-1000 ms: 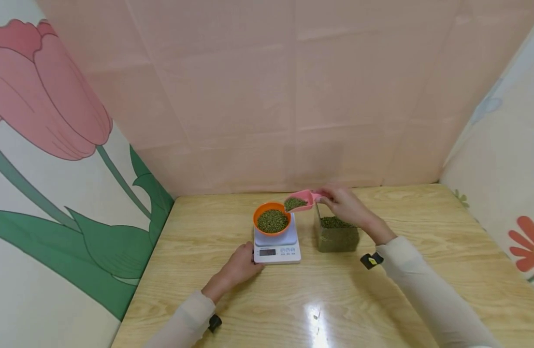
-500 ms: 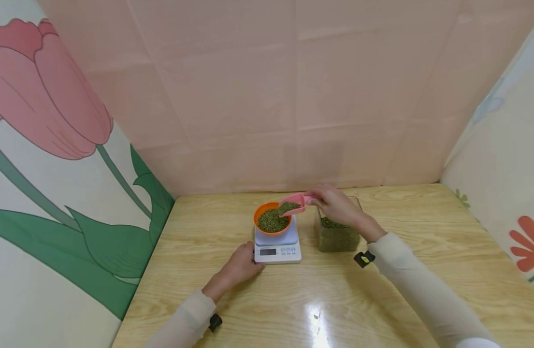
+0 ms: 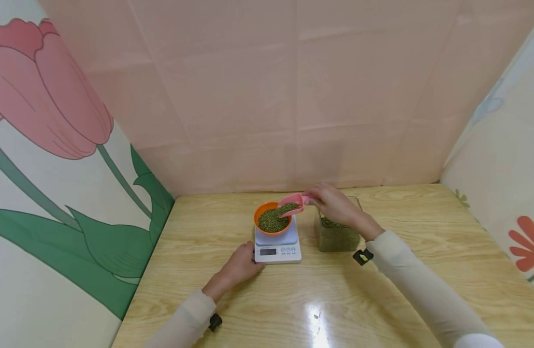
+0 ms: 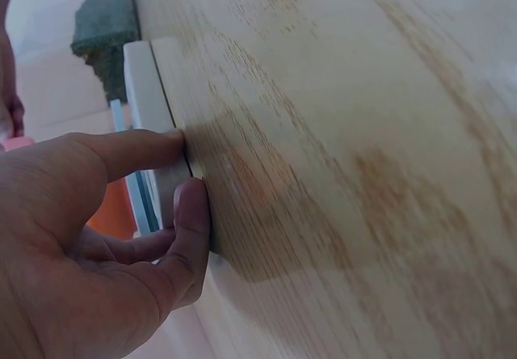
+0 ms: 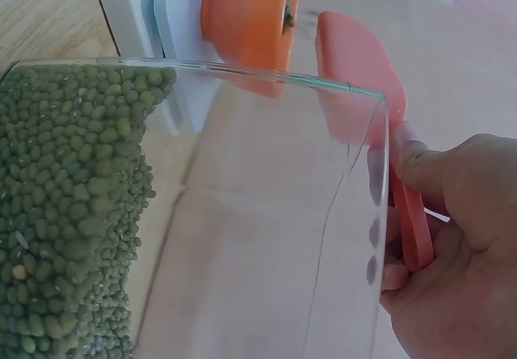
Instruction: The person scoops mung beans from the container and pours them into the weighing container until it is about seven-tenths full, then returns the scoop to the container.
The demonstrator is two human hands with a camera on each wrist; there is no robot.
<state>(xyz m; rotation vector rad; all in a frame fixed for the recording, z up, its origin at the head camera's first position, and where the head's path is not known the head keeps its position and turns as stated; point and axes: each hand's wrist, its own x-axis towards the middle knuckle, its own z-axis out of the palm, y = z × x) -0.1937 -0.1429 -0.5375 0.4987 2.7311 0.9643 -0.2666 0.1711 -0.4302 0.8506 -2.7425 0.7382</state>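
In the head view my right hand (image 3: pixel 332 202) grips the handle of a pink scoop (image 3: pixel 298 199). Green mung beans (image 3: pixel 288 208) lie in the scoop, its lip tipped over the right rim of an orange bowl (image 3: pixel 259 212). More mung beans fill much of that bowl, which stands on a white kitchen scale (image 3: pixel 277 258). My left hand (image 3: pixel 240 263) holds the scale's front left corner; the left wrist view shows the thumb and curled fingers against the scale's edge (image 4: pixel 149 84). The scoop's handle (image 5: pixel 414 230) lies between thumb and fingers in the right wrist view.
Just right of the scale stands a clear square container (image 3: pixel 336 241) partly filled with mung beans, under my right forearm. The wooden table (image 3: pixel 214 212) ends at a pink backdrop (image 3: pixel 232 145) behind and painted walls at both sides.
My right hand has moved left and slightly down, bringing the scoop from beside the bowl to over its right rim, its lip lower. My left hand and the scale stay put.
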